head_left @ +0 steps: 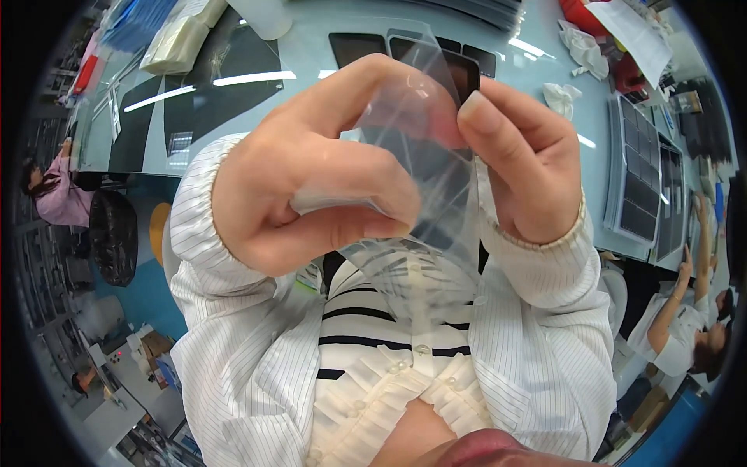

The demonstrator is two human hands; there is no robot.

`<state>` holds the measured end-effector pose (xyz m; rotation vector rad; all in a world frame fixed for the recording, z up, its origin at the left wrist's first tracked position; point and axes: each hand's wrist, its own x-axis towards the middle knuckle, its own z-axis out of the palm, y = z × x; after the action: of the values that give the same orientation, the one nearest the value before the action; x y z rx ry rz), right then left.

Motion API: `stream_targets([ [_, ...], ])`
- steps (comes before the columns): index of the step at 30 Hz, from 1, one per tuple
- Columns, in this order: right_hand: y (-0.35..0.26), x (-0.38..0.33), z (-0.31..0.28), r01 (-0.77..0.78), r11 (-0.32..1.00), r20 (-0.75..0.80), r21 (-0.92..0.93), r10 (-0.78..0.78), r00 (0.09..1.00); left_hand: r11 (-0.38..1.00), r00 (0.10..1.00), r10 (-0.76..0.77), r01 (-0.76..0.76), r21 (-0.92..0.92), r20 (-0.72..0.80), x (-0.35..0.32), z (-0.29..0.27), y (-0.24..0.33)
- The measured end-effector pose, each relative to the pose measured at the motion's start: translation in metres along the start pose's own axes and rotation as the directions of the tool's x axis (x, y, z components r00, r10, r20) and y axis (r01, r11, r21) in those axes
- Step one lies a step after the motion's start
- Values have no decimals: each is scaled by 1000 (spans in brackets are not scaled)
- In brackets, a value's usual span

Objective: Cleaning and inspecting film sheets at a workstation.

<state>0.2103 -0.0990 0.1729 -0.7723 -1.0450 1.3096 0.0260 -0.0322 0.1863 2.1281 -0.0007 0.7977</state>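
Note:
My left hand (pixel 311 171) is closed, with thumb and forefinger pinching a clear plastic film (pixel 447 183) that hangs creased between my hands. My right hand (pixel 529 159) grips the edge of a dark flat rectangular panel (pixel 461 71), like a phone screen, with thumb on one side and fingers on the other. The film lies partly over the panel, and whether it is stuck to it I cannot tell. More dark panels (pixel 356 48) lie on the table just beyond my hands.
The glass-topped table (pixel 307 89) holds a pale stack (pixel 183 35) at the far left. Crumpled white tissues (pixel 562 99) lie at the right. Beside them, a clear tray (pixel 638 167) contains several dark panels. A black bin bag (pixel 113 237) hangs at the left, and other people sit on both sides.

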Motion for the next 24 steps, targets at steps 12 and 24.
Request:
stream_targets([
  [12, 31, 90, -92, 257, 939, -450, -228, -335, 828, 970, 993, 13, 14, -242, 113, -67, -28, 16],
  [24, 65, 5, -49, 329, 313, 259, -891, -245, 934, 888, 857, -370, 440, 136, -358, -139, -98, 26],
])
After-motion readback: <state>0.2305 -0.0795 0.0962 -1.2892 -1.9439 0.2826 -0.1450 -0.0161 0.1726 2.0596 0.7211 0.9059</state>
